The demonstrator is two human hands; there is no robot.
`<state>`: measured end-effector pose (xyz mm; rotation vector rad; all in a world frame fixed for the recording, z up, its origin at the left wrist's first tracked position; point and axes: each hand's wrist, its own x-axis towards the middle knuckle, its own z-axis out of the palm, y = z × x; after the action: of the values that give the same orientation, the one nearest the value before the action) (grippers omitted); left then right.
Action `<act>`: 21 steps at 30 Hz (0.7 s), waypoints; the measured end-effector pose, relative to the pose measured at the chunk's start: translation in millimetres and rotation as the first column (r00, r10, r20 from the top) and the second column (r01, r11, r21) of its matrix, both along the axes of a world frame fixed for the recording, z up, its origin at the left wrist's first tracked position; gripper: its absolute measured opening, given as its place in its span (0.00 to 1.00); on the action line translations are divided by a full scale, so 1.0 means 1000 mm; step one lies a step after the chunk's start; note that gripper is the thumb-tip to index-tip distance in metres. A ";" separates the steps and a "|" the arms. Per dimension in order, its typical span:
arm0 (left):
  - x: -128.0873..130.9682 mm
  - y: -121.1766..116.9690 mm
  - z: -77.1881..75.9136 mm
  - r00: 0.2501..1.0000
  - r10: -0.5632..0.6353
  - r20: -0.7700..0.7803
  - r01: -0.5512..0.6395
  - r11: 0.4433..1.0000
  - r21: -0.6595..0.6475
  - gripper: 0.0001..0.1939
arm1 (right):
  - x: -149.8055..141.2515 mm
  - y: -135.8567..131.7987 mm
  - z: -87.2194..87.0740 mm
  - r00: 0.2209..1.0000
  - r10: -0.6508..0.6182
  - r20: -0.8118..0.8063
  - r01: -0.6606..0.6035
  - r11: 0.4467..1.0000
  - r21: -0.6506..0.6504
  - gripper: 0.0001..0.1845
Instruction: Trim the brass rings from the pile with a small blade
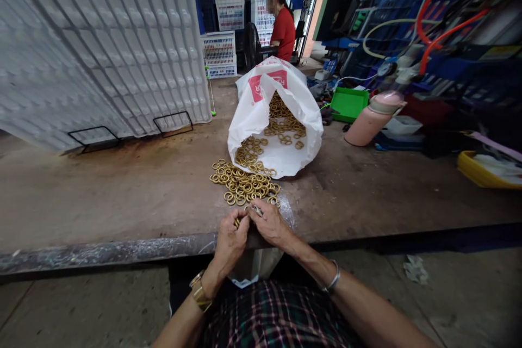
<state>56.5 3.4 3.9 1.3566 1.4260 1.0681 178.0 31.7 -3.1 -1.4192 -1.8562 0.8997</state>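
Gripping a few brass rings (237, 223), the left hand (230, 239) is closed at the near edge of the counter (142, 196), and close beside it the right hand (272, 224) grips a small metal object (258, 210). Just beyond both hands lies a loose ring pile (244, 182); behind this, a white sack (248, 119) opens toward them, with more rings (281, 114) inside.

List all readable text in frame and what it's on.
"R": on the red panel of the white sack; its other letters are folded or too blurred to read.
Red lettering near the sack's top: too small to read.
Gauge dial: too small to read.
Nothing else legible.
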 end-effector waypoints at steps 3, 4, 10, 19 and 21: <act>-0.004 -0.002 0.005 0.986 -0.035 0.166 0.074 0.968 -0.239 0.10 | 0.000 -0.001 0.001 1.000 0.007 -0.024 -0.008 1.000 -0.016 0.11; -0.004 -0.003 0.007 0.976 -0.036 0.217 0.101 0.949 -0.298 0.11 | 0.000 -0.001 0.001 0.999 0.012 -0.033 -0.013 1.000 -0.026 0.11; -0.006 -0.007 0.012 0.920 -0.011 0.391 0.161 0.922 -0.352 0.14 | -0.002 -0.003 0.002 0.994 0.026 -0.108 -0.033 0.997 -0.064 0.14; -0.008 -0.010 0.007 0.879 0.082 0.469 0.101 0.930 -0.353 0.16 | 0.002 -0.005 -0.001 0.976 0.028 0.216 -0.030 1.000 0.007 0.11; -0.008 -0.009 0.005 0.879 0.084 0.469 0.089 0.938 -0.335 0.16 | 0.003 -0.009 -0.004 0.938 0.079 0.337 -0.094 0.995 0.030 0.13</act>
<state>48.4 -5.9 8.5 0.7668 1.1661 1.0023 180.5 22.6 -7.5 -1.5478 -2.1903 0.6809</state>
